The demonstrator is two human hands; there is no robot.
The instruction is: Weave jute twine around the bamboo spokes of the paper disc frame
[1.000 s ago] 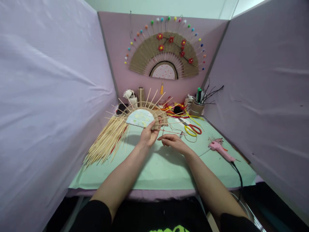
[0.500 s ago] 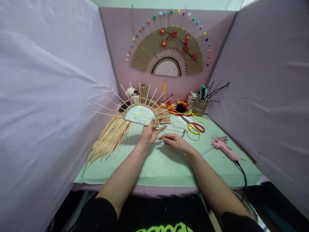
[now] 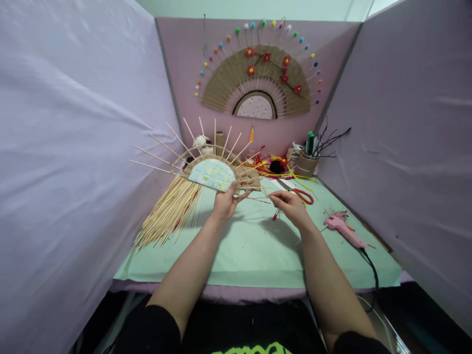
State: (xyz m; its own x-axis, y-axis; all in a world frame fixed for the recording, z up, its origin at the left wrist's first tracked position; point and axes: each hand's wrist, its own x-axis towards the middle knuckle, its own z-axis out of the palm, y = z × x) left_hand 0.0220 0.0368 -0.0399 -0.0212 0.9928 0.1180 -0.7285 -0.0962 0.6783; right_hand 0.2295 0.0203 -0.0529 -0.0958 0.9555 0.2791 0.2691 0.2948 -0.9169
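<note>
Both hands are working above the table: the left hand (image 3: 224,202) is gripping the half-made fan (image 3: 212,173) by its lower edge, while the right hand (image 3: 291,204) is pinching a thin stick beside it. Beyond the right hand, scissors (image 3: 300,195) are lying.

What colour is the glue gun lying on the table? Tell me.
Pink, with a black cord: the glue gun lies at the right on the green table, clearest in the head view.

Bare forearms, black sleeves pushed up, black shirt with green print.
</note>
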